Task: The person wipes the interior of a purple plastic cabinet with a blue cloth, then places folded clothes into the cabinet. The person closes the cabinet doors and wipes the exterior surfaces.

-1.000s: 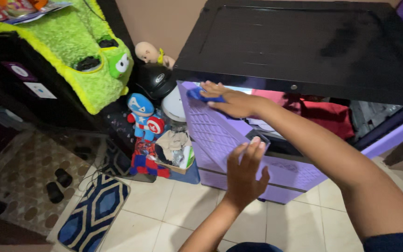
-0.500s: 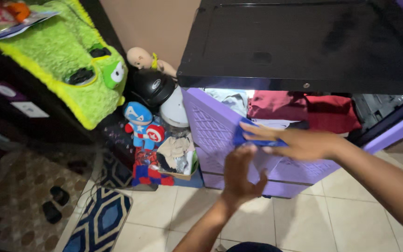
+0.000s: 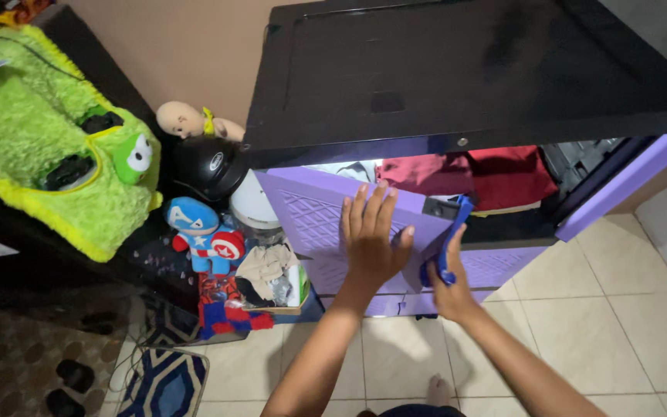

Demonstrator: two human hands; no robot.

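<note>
A tiled floor [image 3: 627, 309] and tan wall frame a purple cabinet [image 3: 503, 266] with a black top [image 3: 465, 69]. The left hand [image 3: 370, 235] lies flat, fingers spread, on the open door [image 3: 326, 220]; half a second ago it hung lower, off the panel. The right hand [image 3: 451, 286] grips a blue cloth [image 3: 449, 243] at the door's edge, its long axis running upright, tilted right; earlier it lay crosswise higher up. Beyond the hands, red clothes [image 3: 496, 174] fill the shelf. Left of them sit a black helmet [image 3: 208, 164], a superhero plush [image 3: 204, 232] and a green plush [image 3: 48, 131].
</note>
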